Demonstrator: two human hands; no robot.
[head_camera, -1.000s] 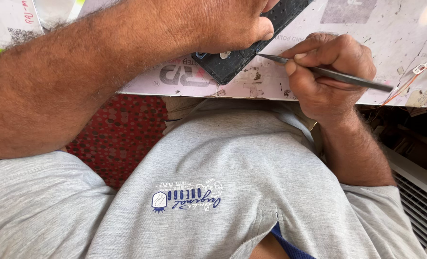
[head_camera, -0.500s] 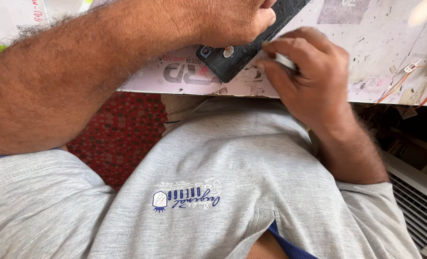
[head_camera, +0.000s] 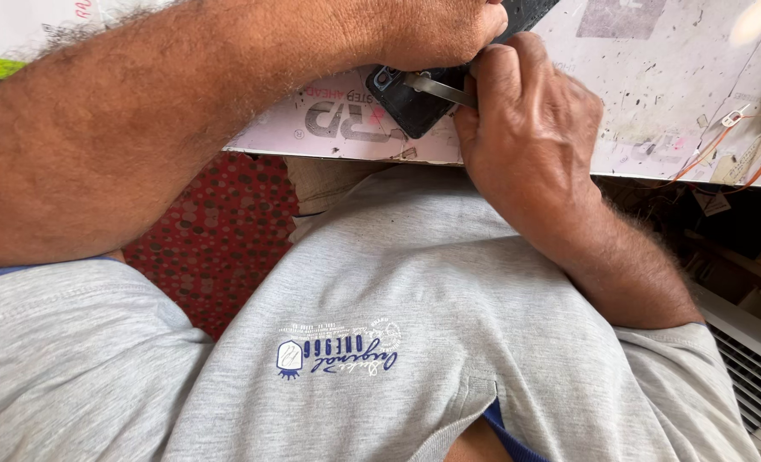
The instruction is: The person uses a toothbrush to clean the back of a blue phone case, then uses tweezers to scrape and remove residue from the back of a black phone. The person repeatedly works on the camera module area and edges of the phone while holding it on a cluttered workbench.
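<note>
The thin grey metal tool [head_camera: 432, 87], pinched in the right hand [head_camera: 526, 128], has been brought against the flat black phone [head_camera: 415, 107], which is pressed down by the left hand [head_camera: 432, 34].

Head cam, looking steeply down, close-up.

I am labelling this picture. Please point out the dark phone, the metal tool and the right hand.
dark phone [head_camera: 408, 111], head view, lower corner.
metal tool [head_camera: 436, 86], head view, flat blade.
right hand [head_camera: 530, 120], head view, back of hand.
</note>
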